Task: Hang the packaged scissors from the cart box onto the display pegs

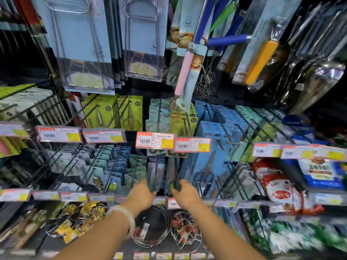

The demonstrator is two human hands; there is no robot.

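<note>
Both my hands reach into the middle row of display pegs. My left hand [141, 194], with a pale bangle on its wrist, grips the lower edge of a hanging grey-blue pack [155, 175]. My right hand [185, 193] pinches the bottom of a dark narrow pack [173, 173] beside it. Just right of them a blue packaged scissors [206, 169] with black handles hangs on a peg. More blue scissors packs [216, 128] fill the pegs above. The cart box is out of sight.
Black wire pegs [244, 132] jut toward me across all rows, each ending in a price label [155, 140]. Wire racks [150, 231] lie on the shelf below my arms. Red-white bags [279, 190] stand at the right. Whisks and tongs hang overhead.
</note>
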